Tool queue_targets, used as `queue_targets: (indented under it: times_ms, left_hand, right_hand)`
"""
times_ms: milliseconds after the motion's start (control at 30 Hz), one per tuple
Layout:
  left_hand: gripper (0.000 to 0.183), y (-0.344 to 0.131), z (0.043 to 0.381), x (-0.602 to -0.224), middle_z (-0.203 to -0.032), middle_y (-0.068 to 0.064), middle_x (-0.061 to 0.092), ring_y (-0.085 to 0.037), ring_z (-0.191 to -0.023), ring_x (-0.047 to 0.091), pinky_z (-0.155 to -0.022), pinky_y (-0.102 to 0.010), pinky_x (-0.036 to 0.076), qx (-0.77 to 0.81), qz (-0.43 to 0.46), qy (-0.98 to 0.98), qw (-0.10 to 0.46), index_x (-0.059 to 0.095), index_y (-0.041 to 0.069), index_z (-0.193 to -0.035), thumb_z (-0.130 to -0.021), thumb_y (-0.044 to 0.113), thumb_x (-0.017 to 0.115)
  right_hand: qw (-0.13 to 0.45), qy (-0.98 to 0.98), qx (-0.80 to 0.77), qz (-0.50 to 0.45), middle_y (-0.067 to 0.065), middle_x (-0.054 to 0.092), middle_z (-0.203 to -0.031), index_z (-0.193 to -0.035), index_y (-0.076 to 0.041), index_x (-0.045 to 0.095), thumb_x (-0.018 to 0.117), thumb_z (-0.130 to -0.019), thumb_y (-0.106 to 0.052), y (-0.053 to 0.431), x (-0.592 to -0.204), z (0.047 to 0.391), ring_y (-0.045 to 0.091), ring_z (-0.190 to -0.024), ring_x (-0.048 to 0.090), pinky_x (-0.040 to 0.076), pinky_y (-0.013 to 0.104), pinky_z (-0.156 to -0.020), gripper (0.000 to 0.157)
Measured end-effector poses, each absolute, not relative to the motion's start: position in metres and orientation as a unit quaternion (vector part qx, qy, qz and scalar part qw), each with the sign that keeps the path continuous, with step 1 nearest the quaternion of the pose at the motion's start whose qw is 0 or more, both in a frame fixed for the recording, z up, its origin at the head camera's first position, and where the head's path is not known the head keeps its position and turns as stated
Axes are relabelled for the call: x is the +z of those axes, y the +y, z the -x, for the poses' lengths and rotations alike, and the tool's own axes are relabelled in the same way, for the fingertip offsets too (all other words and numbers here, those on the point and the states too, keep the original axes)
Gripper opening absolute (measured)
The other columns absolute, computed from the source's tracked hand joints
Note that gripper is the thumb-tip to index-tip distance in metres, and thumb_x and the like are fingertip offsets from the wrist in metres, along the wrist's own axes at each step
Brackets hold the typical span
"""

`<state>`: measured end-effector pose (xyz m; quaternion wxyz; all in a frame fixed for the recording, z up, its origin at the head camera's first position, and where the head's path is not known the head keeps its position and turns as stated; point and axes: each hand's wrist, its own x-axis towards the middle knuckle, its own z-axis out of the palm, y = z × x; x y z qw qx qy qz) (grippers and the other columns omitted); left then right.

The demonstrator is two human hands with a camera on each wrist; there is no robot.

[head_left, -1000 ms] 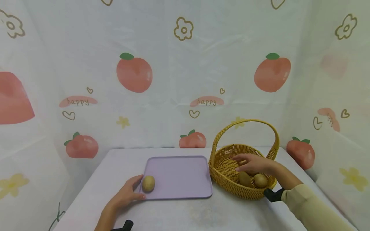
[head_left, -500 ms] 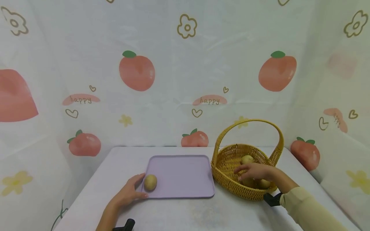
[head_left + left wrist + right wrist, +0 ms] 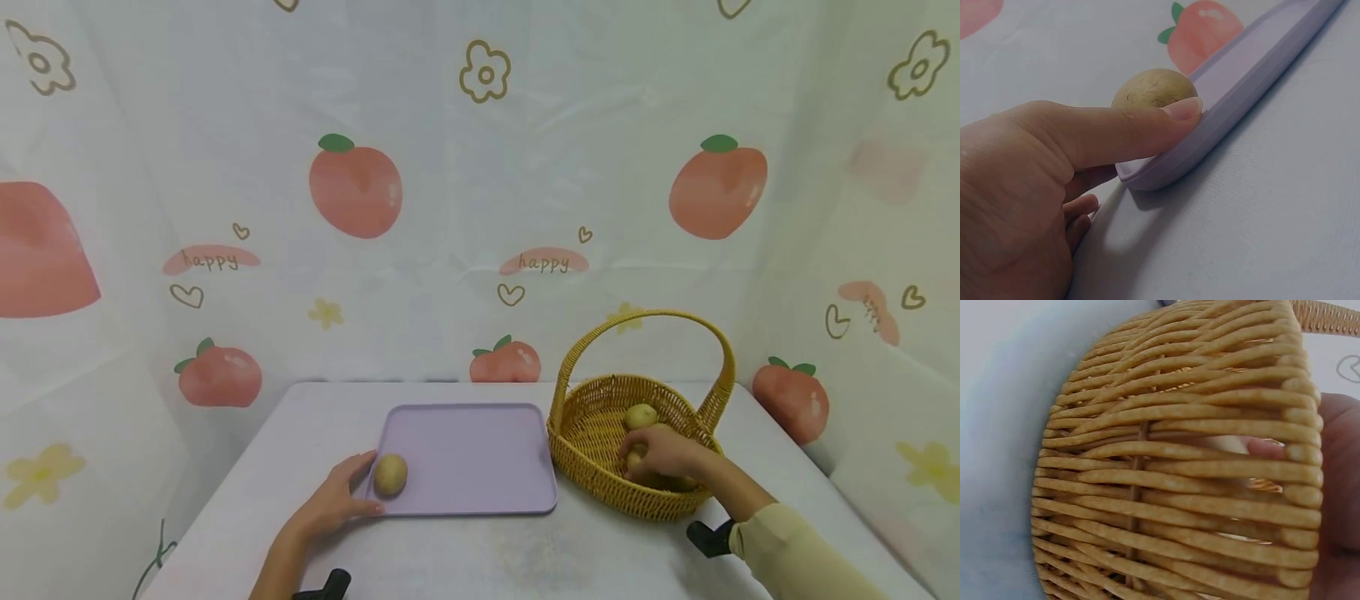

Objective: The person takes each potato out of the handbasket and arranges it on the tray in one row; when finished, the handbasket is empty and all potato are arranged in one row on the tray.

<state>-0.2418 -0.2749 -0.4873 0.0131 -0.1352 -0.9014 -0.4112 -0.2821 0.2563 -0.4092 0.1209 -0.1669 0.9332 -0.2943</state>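
My left hand (image 3: 333,493) holds the near left corner of a lilac tray (image 3: 472,458), thumb along the front rim and fingers at the left side. A potato (image 3: 391,475) lies on the tray by that corner; in the left wrist view the thumb partly covers it. My right hand (image 3: 667,450) is inside a yellow wicker basket (image 3: 622,496), its fingers curled down around a potato (image 3: 637,457). Behind it lies another potato (image 3: 641,416), and one more (image 3: 681,483) is mostly hidden under the hand. Basket weave (image 3: 1179,487) covers most of the right wrist view.
The basket's tall arched handle (image 3: 660,314) rises above the right hand. Both stand on a white-covered table (image 3: 465,558), tray left and basket right. A white cloth printed with peaches (image 3: 352,192) hangs behind and at the sides.
My right hand has come from the basket's middle toward its near side and lowered, its fingers closing around a potato. The far potato has come into sight. The left hand stays on the tray.
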Motion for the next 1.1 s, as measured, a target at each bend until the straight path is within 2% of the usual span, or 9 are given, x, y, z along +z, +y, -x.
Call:
queue_targets:
  times_ms: [167,300,533,767,1100]
  left_hand:
    - [0.093,-0.275,0.243,-0.489,-0.145,-0.031,0.037,-0.052,-0.135,0.025,-0.111,-0.064,0.014,-0.411,0.126,-0.903,0.006,0.040,-0.008,-0.142,-0.068,0.025,0.087]
    - [0.094,-0.275,0.242,-0.488,-0.145,-0.031,0.037,-0.053,-0.135,0.025,-0.111,-0.065,0.014,-0.412,0.126,-0.902,0.008,0.040,-0.009,-0.142,-0.068,0.026,0.086]
    - [0.093,-0.274,0.241,-0.486,-0.145,-0.032,0.037,-0.053,-0.135,0.026,-0.111,-0.065,0.015,-0.414,0.130,-0.901,0.008,0.040,-0.009,-0.142,-0.068,0.024,0.086]
    - [0.093,-0.274,0.242,-0.489,-0.145,-0.031,0.038,-0.052,-0.135,0.026,-0.111,-0.064,0.014,-0.412,0.125,-0.902,0.011,0.041,-0.008,-0.142,-0.068,0.026,0.087]
    - [0.094,-0.275,0.244,-0.491,-0.145,-0.031,0.037,-0.052,-0.135,0.025,-0.111,-0.065,0.014,-0.415,0.127,-0.901,0.013,0.040,-0.008,-0.142,-0.068,0.027,0.087]
  right_hand:
    - [0.087,0.929,-0.325,0.154,0.009,0.055,-0.097,-0.100,-0.009,0.059,0.086,-0.068,-0.011,0.257,-0.410,0.282,0.024,-0.083,0.050,0.042,0.034,-0.066,0.042]
    - [0.056,0.920,-0.354,0.157,0.011,0.053,-0.103,-0.102,-0.006,0.058,0.086,-0.067,-0.009,0.254,-0.404,0.280,0.025,-0.084,0.052,0.046,0.033,-0.064,0.045]
    - [0.001,0.907,-0.383,0.173,0.018,0.054,-0.114,-0.124,-0.002,0.056,0.080,-0.074,-0.010,0.243,-0.387,0.272,0.026,-0.085,0.057,0.051,0.032,-0.060,0.056]
    - [-0.038,0.892,-0.404,0.199,0.018,0.055,-0.120,-0.125,-0.006,0.058,0.081,-0.075,-0.010,0.220,-0.375,0.261,0.030,-0.095,0.058,0.053,0.032,-0.063,0.054]
    - [-0.042,0.866,-0.432,0.249,0.011,0.055,-0.121,-0.125,-0.009,0.061,0.083,-0.074,-0.013,0.180,-0.374,0.252,0.025,-0.096,0.056,0.053,0.031,-0.070,0.055]
